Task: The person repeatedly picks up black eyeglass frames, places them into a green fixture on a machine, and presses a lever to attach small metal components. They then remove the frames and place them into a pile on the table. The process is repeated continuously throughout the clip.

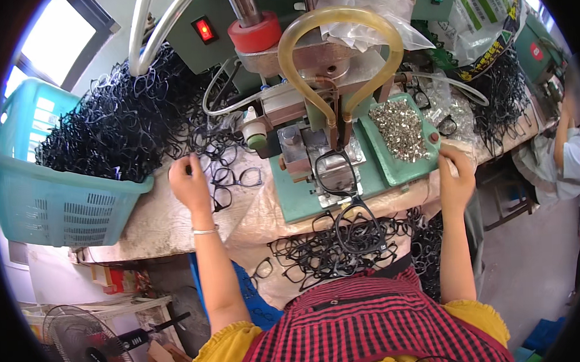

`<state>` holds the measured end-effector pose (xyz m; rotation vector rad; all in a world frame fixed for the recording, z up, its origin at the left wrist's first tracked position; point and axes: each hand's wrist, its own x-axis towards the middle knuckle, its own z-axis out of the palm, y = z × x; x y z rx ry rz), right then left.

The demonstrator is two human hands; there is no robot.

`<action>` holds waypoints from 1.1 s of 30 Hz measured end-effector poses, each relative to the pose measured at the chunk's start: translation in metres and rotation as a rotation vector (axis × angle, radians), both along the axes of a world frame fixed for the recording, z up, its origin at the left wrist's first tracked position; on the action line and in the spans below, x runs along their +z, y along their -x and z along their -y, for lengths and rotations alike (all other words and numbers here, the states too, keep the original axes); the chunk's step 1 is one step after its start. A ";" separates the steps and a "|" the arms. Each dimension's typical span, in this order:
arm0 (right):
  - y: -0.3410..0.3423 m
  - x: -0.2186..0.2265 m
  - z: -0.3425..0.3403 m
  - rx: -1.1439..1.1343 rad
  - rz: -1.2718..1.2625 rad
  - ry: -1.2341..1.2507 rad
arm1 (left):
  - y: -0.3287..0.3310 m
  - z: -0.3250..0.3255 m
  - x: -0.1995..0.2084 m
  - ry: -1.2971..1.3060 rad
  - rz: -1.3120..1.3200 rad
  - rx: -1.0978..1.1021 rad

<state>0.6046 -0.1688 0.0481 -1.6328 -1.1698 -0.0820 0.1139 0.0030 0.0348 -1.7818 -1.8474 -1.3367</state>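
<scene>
- My left hand [189, 184] curls near loose frames [237, 179]; whether it grips anything, I can't tell.
- My right hand [457, 175] bends beside the red button [434, 137], perhaps for easy reach; its grip is unclear.
- One black frame [353, 198] rests half on the fixture [359, 153], seemingly supported without my fingers.
- The green tray [399, 171] likely keeps metal bits [398, 130] handy.

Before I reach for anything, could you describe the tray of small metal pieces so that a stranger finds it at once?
Find the machine with the looped amber hose, on the worktable. On its right side, beside the right hand, is a shallow green tray. Shiny metal pieces heaped inside distinguish it from the dark eyeglass frames piled nearby.
</scene>
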 end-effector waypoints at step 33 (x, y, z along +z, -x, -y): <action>0.037 -0.003 -0.091 0.042 0.569 0.132 | -0.151 0.128 0.072 0.064 0.962 -0.835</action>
